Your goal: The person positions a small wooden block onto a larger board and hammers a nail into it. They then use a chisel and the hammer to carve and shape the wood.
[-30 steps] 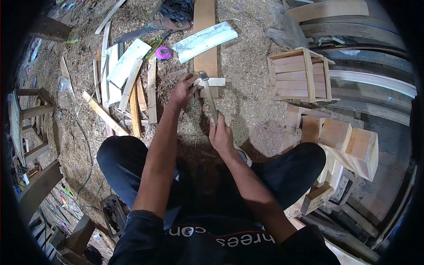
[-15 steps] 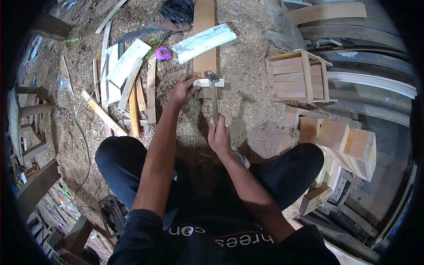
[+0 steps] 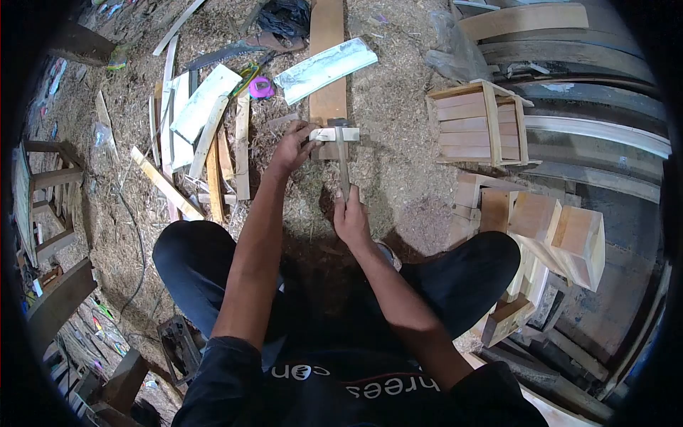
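Observation:
My right hand is closed around the handle of a hammer, whose head is at the far end over a small pale wood block. The block lies across the near end of a long brown board. At the block's left end, my left hand has its fingers closed on it. Whether a nail is between those fingers is too small to tell. A white-faced wood piece rests across the board farther away.
A pink tape measure and a handsaw lie beyond my left hand, near wood strips. On the right are a slatted wooden crate, stacked wooden boxes and long planks. Sawdust covers the ground.
The hammer head has come down onto or close over the pale block; half a second ago it was tilted and slightly raised. My left hand has stayed at the block's left end.

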`<control>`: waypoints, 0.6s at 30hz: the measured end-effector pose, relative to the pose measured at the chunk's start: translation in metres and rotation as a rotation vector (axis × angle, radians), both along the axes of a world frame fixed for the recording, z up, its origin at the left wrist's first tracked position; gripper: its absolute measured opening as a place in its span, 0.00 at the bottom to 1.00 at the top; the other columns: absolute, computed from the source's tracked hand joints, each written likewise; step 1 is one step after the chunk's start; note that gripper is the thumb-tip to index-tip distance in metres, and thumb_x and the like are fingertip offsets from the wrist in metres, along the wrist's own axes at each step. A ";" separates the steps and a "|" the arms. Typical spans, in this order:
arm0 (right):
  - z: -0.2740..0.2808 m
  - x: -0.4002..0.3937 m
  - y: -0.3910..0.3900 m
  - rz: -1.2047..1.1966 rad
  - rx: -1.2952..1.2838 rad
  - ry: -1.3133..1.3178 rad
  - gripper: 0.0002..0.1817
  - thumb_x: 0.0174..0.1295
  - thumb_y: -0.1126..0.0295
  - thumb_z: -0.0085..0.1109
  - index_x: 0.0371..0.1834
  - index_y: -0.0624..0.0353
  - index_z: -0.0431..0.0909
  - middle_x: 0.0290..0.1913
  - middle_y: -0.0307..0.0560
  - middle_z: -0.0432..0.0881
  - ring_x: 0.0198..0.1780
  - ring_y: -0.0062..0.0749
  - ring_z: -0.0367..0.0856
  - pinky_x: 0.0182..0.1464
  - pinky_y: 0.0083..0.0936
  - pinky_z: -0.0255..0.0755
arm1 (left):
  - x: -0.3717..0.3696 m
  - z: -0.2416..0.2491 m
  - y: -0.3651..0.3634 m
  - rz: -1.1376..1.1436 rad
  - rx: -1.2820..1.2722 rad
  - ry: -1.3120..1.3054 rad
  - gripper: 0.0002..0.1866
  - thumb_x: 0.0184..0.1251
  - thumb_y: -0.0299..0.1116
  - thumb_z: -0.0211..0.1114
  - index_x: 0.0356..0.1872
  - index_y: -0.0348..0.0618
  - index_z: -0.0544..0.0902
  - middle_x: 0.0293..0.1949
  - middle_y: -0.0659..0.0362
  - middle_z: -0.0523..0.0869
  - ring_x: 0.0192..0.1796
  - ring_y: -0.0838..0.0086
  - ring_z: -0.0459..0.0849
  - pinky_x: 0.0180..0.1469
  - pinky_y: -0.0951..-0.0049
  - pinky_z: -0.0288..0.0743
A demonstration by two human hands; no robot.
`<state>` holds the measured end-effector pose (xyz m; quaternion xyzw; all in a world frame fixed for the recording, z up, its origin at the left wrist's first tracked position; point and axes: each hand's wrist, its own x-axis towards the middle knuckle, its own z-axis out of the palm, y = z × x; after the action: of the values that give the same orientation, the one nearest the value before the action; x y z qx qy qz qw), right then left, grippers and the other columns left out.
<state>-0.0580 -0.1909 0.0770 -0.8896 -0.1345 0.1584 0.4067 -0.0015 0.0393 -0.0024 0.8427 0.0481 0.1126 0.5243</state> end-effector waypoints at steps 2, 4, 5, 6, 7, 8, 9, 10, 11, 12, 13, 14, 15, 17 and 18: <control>-0.007 -0.002 0.005 -0.055 0.090 0.032 0.13 0.75 0.60 0.49 0.52 0.58 0.70 0.27 0.61 0.81 0.25 0.61 0.82 0.22 0.48 0.73 | 0.003 -0.002 -0.001 0.000 0.031 -0.019 0.22 0.62 0.27 0.71 0.59 0.40 0.81 0.52 0.47 0.79 0.54 0.54 0.80 0.59 0.62 0.75; 0.008 -0.007 0.017 -0.253 0.280 0.387 0.14 0.77 0.57 0.46 0.52 0.56 0.70 0.24 0.49 0.74 0.19 0.42 0.72 0.17 0.36 0.65 | 0.002 0.010 -0.002 0.007 0.022 0.001 0.22 0.62 0.27 0.70 0.59 0.40 0.81 0.52 0.47 0.79 0.54 0.53 0.80 0.58 0.62 0.75; 0.015 -0.010 0.025 -0.450 0.463 0.751 0.16 0.80 0.54 0.42 0.52 0.54 0.69 0.21 0.37 0.67 0.12 0.23 0.62 0.12 0.25 0.58 | 0.001 0.016 -0.003 0.014 0.009 0.027 0.22 0.63 0.27 0.70 0.59 0.40 0.81 0.52 0.47 0.79 0.54 0.53 0.80 0.58 0.62 0.75; 0.017 -0.014 0.034 -0.491 0.538 0.723 0.18 0.80 0.51 0.37 0.53 0.51 0.70 0.21 0.33 0.62 0.12 0.15 0.57 0.11 0.19 0.52 | 0.001 0.016 -0.003 0.016 0.009 0.027 0.22 0.63 0.27 0.70 0.59 0.40 0.81 0.52 0.47 0.79 0.54 0.53 0.80 0.58 0.62 0.75; 0.021 -0.014 0.035 -0.491 0.536 0.727 0.18 0.80 0.51 0.37 0.53 0.51 0.70 0.21 0.33 0.62 0.12 0.15 0.57 0.11 0.19 0.52 | 0.001 0.015 -0.003 0.016 0.012 0.009 0.22 0.62 0.25 0.70 0.59 0.40 0.81 0.51 0.48 0.79 0.53 0.54 0.80 0.58 0.63 0.75; 0.025 -0.014 0.037 -0.455 0.536 0.829 0.18 0.80 0.50 0.38 0.52 0.52 0.70 0.21 0.33 0.63 0.12 0.16 0.57 0.10 0.19 0.52 | 0.000 0.014 -0.003 0.014 0.016 -0.008 0.22 0.61 0.24 0.70 0.59 0.39 0.81 0.50 0.49 0.79 0.53 0.55 0.80 0.57 0.64 0.75; 0.030 -0.013 0.039 -0.420 0.538 0.929 0.19 0.80 0.50 0.38 0.52 0.53 0.70 0.21 0.34 0.63 0.11 0.16 0.57 0.10 0.20 0.53 | 0.001 0.012 -0.003 0.011 0.016 -0.006 0.22 0.61 0.24 0.70 0.59 0.39 0.81 0.50 0.49 0.79 0.53 0.55 0.80 0.57 0.64 0.75; 0.028 -0.015 0.038 -0.408 0.559 0.919 0.20 0.80 0.49 0.38 0.52 0.53 0.70 0.21 0.33 0.62 0.11 0.16 0.56 0.10 0.20 0.52 | 0.002 0.009 -0.004 0.010 -0.011 -0.030 0.22 0.61 0.23 0.70 0.59 0.39 0.81 0.50 0.49 0.79 0.52 0.55 0.80 0.57 0.64 0.75; 0.026 -0.016 0.039 -0.409 0.560 0.920 0.20 0.80 0.49 0.38 0.52 0.53 0.70 0.21 0.33 0.62 0.11 0.16 0.56 0.10 0.20 0.52 | 0.003 0.007 -0.003 0.010 -0.037 -0.054 0.22 0.61 0.22 0.70 0.58 0.39 0.81 0.49 0.49 0.79 0.52 0.55 0.80 0.57 0.64 0.75; 0.024 -0.015 0.042 -0.505 0.652 0.884 0.20 0.79 0.48 0.39 0.51 0.54 0.70 0.21 0.33 0.63 0.11 0.17 0.57 0.10 0.20 0.53 | 0.004 0.007 -0.002 0.011 -0.036 -0.054 0.22 0.61 0.22 0.70 0.58 0.39 0.81 0.49 0.49 0.79 0.52 0.55 0.80 0.57 0.64 0.75; 0.023 -0.015 0.042 -0.601 0.741 0.846 0.21 0.79 0.47 0.40 0.51 0.54 0.70 0.20 0.33 0.63 0.11 0.18 0.59 0.09 0.21 0.54 | 0.004 0.007 -0.002 0.006 -0.031 -0.021 0.23 0.61 0.22 0.70 0.59 0.39 0.81 0.49 0.49 0.79 0.52 0.55 0.81 0.57 0.64 0.76; 0.022 -0.016 0.040 -0.602 0.740 0.847 0.21 0.79 0.47 0.40 0.51 0.54 0.70 0.20 0.33 0.63 0.11 0.18 0.59 0.09 0.21 0.54 | 0.004 0.007 -0.003 0.000 -0.028 0.013 0.23 0.60 0.21 0.70 0.59 0.39 0.80 0.49 0.49 0.78 0.52 0.56 0.81 0.57 0.64 0.76; 0.027 -0.014 0.039 -0.507 0.650 0.930 0.21 0.79 0.47 0.40 0.51 0.54 0.70 0.20 0.33 0.63 0.11 0.18 0.59 0.10 0.21 0.54 | 0.005 0.000 -0.003 -0.002 -0.030 0.014 0.23 0.60 0.21 0.70 0.59 0.39 0.80 0.49 0.49 0.78 0.52 0.56 0.81 0.57 0.64 0.76; 0.030 -0.014 0.037 -0.412 0.561 1.006 0.21 0.79 0.47 0.40 0.52 0.53 0.70 0.20 0.33 0.63 0.11 0.18 0.58 0.10 0.21 0.54 | 0.006 -0.016 -0.001 0.002 -0.053 -0.040 0.23 0.60 0.20 0.70 0.59 0.37 0.80 0.49 0.48 0.78 0.52 0.56 0.81 0.57 0.64 0.76; 0.029 -0.016 0.040 -0.482 0.623 0.950 0.21 0.79 0.47 0.39 0.51 0.53 0.70 0.21 0.33 0.63 0.11 0.18 0.58 0.10 0.21 0.54 | 0.008 -0.013 0.000 0.002 -0.049 -0.041 0.23 0.60 0.20 0.70 0.59 0.37 0.80 0.49 0.48 0.78 0.52 0.56 0.81 0.57 0.64 0.76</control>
<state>-0.0737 -0.1511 0.1061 -0.5668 0.2263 0.3941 0.6872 0.0063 0.0395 -0.0151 0.8270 0.0411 0.1294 0.5455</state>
